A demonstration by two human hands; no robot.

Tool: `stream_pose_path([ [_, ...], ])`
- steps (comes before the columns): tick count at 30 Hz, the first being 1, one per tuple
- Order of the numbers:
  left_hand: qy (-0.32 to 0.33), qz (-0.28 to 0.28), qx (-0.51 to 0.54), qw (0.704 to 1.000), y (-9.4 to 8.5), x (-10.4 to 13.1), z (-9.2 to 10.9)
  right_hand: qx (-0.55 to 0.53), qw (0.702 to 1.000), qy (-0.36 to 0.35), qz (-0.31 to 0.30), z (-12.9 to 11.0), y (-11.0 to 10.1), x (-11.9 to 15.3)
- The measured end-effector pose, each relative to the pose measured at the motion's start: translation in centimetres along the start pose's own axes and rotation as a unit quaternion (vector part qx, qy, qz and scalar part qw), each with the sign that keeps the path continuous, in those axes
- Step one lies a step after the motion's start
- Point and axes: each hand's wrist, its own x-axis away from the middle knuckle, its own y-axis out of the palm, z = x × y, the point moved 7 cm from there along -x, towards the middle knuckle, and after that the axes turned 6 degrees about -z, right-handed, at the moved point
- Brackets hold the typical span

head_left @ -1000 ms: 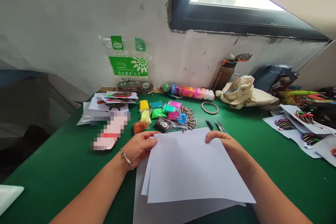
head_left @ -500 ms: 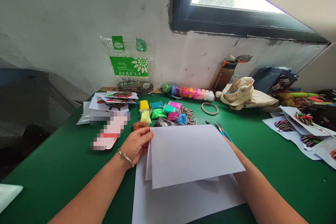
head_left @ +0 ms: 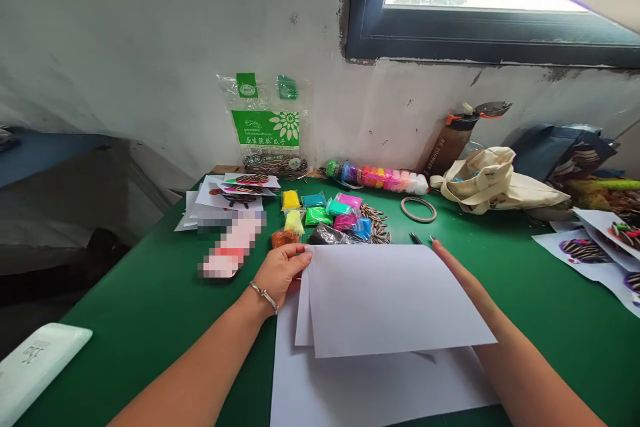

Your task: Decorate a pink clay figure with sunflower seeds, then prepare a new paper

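Note:
My left hand (head_left: pixel 284 273), with a bracelet at its wrist, is closed on the left edge of a white paper sheet (head_left: pixel 395 300), thumb on top. The sheet is raised at a tilt, and a second sheet (head_left: pixel 303 320) shows behind its left side. Under them a larger white sheet (head_left: pixel 360 390) lies flat. At the right edge of the raised paper is my right hand (head_left: pixel 450 273), mostly hidden by it; one finger points forward and the others cannot be seen. Just beyond that finger lie a dark pointed tip (head_left: pixel 415 238) and a small metal tip.
Small bags of coloured clay (head_left: pixel 319 216) and striped sunflower seeds (head_left: pixel 380 227) lie ahead. A tape roll (head_left: pixel 419 209), cloth bag (head_left: pixel 493 180) and bottle (head_left: pixel 450 140) stand behind. Seed-decorated papers (head_left: pixel 583 250) lie right, others left. A white device (head_left: pixel 43 367) is at lower left.
The view has turned left, so everything sits further right. My right hand has come forward and now covers most of the blue-handled tool. My left hand still holds the paper.

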Motion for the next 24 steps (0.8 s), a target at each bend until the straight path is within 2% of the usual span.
stream_pose_path([
  [3, 0.005, 0.000, -0.003, 1.000, 0.0, -0.1, 0.0, -0.046, 0.996, 0.073, -0.025, 0.7, 1.2, 1.0],
  [5, 0.004, 0.002, -0.004, 1.000, -0.2, -0.2, 0.0, -0.037, 0.995, 0.081, -0.035, 0.7, 1.8, 1.3],
  [10, 0.001, 0.005, 0.000, 1.000, -0.4, -0.2, -0.1, 0.010, 0.998, 0.032, -0.054, 0.6, 1.7, 0.6],
  [13, 0.000, -0.002, 0.008, 1.000, -0.3, -0.2, -0.2, -0.008, 0.999, -0.005, -0.047, 0.6, 1.2, 0.0],
  [16, -0.004, -0.024, 0.022, 0.999, 0.0, -0.3, -0.2, -0.036, 0.998, -0.011, -0.057, 0.7, 1.2, -0.2],
  [24, -0.027, -0.066, 0.034, 0.997, 0.7, 0.1, 0.0, -0.006, 1.000, -0.026, 0.005, 1.0, 0.2, -0.5],
])
